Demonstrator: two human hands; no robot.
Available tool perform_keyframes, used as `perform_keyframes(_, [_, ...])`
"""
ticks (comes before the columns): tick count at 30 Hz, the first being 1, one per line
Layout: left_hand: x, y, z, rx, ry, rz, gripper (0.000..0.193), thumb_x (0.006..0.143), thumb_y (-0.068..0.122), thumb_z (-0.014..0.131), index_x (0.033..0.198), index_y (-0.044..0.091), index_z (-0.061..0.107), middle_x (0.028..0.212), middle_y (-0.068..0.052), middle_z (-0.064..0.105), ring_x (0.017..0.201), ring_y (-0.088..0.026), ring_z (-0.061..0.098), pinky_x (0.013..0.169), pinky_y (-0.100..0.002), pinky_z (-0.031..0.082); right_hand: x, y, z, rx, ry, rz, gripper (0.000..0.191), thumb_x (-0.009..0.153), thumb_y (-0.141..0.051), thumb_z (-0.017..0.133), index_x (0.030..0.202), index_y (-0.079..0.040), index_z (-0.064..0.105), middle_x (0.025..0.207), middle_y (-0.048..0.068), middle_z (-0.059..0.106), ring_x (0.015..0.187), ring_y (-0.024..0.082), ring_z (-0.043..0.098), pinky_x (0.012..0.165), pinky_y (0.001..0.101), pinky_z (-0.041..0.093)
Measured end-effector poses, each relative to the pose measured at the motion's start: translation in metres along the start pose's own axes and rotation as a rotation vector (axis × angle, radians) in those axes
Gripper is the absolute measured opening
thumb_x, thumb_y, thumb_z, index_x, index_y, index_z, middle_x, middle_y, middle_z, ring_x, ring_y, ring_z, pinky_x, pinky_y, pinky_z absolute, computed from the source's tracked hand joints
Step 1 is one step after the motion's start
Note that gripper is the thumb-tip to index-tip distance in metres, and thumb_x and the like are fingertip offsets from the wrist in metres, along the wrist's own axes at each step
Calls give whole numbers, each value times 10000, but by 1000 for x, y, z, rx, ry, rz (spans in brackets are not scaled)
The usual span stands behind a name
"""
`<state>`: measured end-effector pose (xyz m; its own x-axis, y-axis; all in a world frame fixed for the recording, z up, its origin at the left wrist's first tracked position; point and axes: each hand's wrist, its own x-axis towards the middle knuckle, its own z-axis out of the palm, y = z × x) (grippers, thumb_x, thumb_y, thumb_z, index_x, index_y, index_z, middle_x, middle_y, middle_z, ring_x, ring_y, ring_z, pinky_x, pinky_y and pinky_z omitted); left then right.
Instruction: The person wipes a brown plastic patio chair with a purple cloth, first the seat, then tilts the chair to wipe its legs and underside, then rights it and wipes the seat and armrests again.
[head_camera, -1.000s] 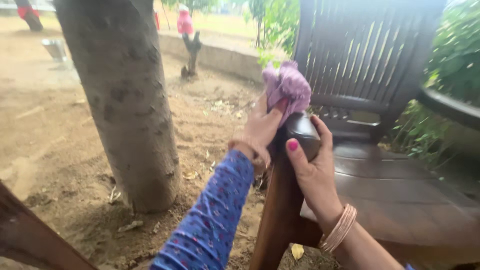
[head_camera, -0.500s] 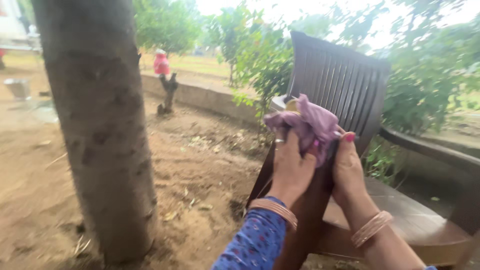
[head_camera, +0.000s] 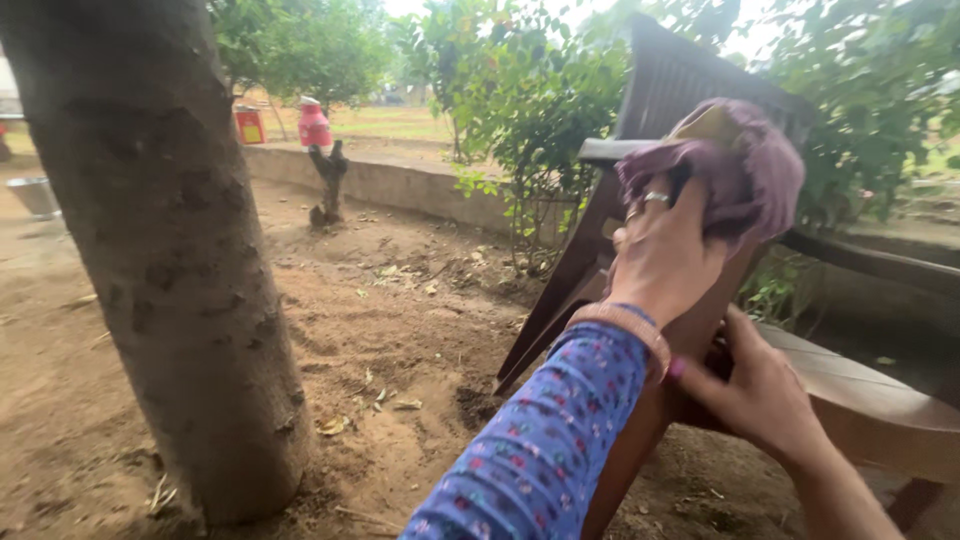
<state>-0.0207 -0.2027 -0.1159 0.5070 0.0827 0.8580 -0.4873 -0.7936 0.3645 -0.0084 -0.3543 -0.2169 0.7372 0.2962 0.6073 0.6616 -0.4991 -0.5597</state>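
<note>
My left hand, in a blue patterned sleeve with a bangle and a ring, is closed around a crumpled mauve cloth and presses it against the upper part of a dark brown plastic chair, near the armrest and backrest. My right hand grips the chair's front leg post just below the left hand, at the edge of the seat. The chair is tipped and close to me.
A thick tree trunk stands at the left on bare sandy ground. A low concrete kerb runs behind, with a short stump, red containers and green shrubs beyond. A metal bowl sits far left.
The view has swung up and closer. My left hand has carried the cloth up the chair's arm post, while my right hand has dropped from beside the cloth to grip the post lower down.
</note>
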Motion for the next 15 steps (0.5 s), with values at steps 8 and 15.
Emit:
perform_keyframes(8, [8,8,15,79,-4,28,791,781,388,731,1481,170,433,1536,-210,441,1372,-499,453,978,-720,364,-3,23,-12,-434,31,-236,1245,478,-659,909,1472,-75,438,1327,167,612,1255,366,569,1033,491,443])
perform_keyframes(15, [-11,9,16,159,-39,106,652,803,328,718,1414,194,531,1519,-195,476,1355,-479,497,1031,-683,373,-12,45,-5,-582,105,-223,1477,345,-741,880,1573,-88,382,1413,174,556,1307,383,518,1054,531,412])
